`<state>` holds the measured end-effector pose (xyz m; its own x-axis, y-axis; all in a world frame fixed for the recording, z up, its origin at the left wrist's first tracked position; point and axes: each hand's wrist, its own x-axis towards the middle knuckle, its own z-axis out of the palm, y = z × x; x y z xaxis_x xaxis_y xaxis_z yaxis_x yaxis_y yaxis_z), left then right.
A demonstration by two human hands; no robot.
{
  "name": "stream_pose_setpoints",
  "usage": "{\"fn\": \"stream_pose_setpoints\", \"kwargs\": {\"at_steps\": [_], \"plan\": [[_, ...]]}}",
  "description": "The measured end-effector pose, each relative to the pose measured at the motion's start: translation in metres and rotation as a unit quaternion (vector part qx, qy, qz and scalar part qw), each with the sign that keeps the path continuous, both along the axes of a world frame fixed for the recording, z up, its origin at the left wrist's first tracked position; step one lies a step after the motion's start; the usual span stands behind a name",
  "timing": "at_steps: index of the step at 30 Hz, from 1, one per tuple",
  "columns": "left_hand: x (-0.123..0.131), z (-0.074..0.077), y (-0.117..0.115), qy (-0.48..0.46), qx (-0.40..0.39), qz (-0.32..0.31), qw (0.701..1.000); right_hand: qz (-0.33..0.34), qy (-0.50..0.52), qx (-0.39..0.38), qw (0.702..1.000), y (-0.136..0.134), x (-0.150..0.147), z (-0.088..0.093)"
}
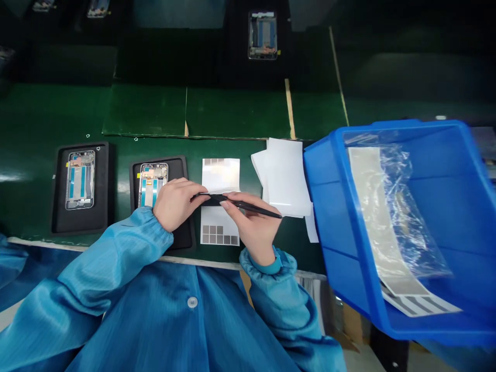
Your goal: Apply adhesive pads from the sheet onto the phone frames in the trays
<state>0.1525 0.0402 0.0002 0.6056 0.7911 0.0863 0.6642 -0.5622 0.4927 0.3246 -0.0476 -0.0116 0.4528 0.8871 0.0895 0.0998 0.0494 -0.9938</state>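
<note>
My right hand (253,227) is closed around black tweezers (242,204), whose tips point left over a white sheet of grey square stickers (219,206). My left hand (176,203) is closed in a pinch at the tweezer tips, resting over the lower part of a black tray (182,170). That tray holds an open phone frame (153,183). What the left fingers pinch is too small to make out.
A second black tray with a phone frame (80,179) lies to the left. White backing sheets (283,175) are stacked right of the sticker sheet. A tilted blue bin (406,227) at the right holds sticker strips and plastic wrap. Another phone frame (262,35) sits far back.
</note>
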Motion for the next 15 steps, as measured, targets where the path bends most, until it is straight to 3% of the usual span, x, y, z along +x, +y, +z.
{"fn": "stream_pose_setpoints", "kwargs": {"at_steps": [15], "plan": [[0.0003,0.0042,-0.0047,0.003,0.011,-0.001,1.000,0.015,-0.042,0.017,0.999,0.0022,-0.0043,-0.0003]]}}
